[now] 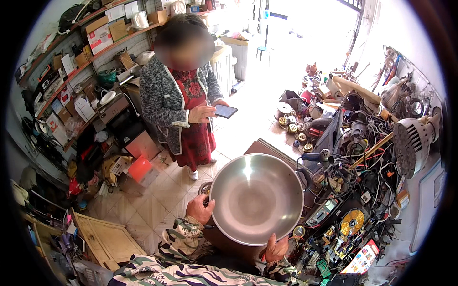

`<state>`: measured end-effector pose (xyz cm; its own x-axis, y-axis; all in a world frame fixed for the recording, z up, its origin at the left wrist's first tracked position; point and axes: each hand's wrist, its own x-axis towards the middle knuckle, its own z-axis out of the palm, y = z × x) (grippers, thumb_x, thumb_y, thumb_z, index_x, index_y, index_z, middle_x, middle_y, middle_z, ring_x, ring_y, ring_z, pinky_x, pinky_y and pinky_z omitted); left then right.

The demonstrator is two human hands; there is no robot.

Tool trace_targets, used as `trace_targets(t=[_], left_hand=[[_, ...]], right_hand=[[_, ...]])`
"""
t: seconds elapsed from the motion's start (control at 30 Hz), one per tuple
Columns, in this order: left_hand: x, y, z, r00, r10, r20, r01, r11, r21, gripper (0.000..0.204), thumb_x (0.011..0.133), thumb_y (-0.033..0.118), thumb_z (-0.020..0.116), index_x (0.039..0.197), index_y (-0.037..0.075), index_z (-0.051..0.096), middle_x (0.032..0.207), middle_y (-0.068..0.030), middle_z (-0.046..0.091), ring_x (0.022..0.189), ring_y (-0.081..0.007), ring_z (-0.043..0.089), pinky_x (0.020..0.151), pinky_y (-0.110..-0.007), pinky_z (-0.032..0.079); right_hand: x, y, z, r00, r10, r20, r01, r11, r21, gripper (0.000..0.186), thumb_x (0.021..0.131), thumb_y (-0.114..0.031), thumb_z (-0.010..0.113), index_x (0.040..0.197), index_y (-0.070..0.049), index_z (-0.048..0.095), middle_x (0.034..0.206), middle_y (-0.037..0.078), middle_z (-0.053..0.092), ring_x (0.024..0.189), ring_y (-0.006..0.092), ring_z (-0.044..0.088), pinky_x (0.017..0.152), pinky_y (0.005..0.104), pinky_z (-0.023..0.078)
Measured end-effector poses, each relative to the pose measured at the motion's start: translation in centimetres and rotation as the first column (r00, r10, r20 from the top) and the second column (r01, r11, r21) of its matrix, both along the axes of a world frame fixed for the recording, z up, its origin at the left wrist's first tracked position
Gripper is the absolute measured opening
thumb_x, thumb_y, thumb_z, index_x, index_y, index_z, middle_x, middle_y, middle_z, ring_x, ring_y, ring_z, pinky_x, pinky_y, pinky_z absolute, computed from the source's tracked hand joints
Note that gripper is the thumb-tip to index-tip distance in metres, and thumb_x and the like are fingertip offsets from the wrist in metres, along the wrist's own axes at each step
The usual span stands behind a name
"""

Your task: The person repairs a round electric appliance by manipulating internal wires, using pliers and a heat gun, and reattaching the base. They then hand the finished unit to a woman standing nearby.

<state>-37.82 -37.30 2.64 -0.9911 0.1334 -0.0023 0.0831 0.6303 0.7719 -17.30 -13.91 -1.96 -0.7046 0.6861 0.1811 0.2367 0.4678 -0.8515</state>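
A wide, shiny steel wok (257, 199) sits right before me, tilted so its inside faces up toward me. My left hand (200, 210) grips its left edge, thumb at the rim and the other fingers partly hidden. At the near right edge my right hand (276, 249) holds the rim, its thumb on top and its fingers curled underneath, out of sight. A dark loop handle (304, 179) sticks out from the wok's right side, untouched. Under the wok a brown tabletop (272, 147) shows in part.
Beyond the wok, a person (179, 95) stands holding a phone (225, 111). Cables, circuit boards and motor parts pile up on the right, with a hair dryer (317, 156) near the wok's handle. Crowded shelves (76, 71) line the left wall. A wooden panel (102, 238) lies at lower left.
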Motion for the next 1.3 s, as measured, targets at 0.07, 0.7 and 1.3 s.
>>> trace_targets(t=[0.07,0.7,1.3], left_hand=[[-0.2,-0.1,-0.2,1.0,-0.004,0.003,0.004,1.0,-0.005,0.041,0.084,0.036,0.066,0.105,0.001,0.07,0.1,-0.0222,0.07,0.095,-0.0399,0.067,0.085,-0.046,0.052],[-0.8,0.1,-1.4,0.999,-0.041,-0.001,0.041,0.999,0.008,0.035,0.087,0.034,0.066,0.092,0.0,0.067,0.084,-0.0236,0.067,0.08,-0.0397,0.067,0.072,-0.046,0.052],[-2.1,-2.1,-2.3,0.963,-0.261,0.073,0.256,0.964,0.075,0.028,0.1,0.019,0.054,0.103,-0.006,0.066,0.092,-0.0066,0.068,0.082,-0.0118,0.059,0.074,-0.028,0.048]], right_hand=[[0.0,-0.1,0.3,1.0,-0.009,0.018,0.009,1.0,-0.001,0.05,0.088,-0.018,0.063,0.129,0.007,0.052,0.114,0.029,0.062,0.102,0.0481,0.06,0.089,0.049,0.049],[0.0,-0.4,-5.8,0.978,-0.152,-0.144,0.207,0.806,0.555,0.028,0.083,-0.016,0.072,0.1,0.005,0.064,0.083,0.024,0.06,0.068,0.0439,0.06,0.061,0.0484,0.052],[15.1,-0.9,-9.0,0.843,0.049,0.536,0.146,0.938,-0.316,0.033,0.083,-0.035,0.071,0.097,-0.005,0.07,0.091,0.021,0.07,0.086,0.0396,0.068,0.076,0.049,0.052]])
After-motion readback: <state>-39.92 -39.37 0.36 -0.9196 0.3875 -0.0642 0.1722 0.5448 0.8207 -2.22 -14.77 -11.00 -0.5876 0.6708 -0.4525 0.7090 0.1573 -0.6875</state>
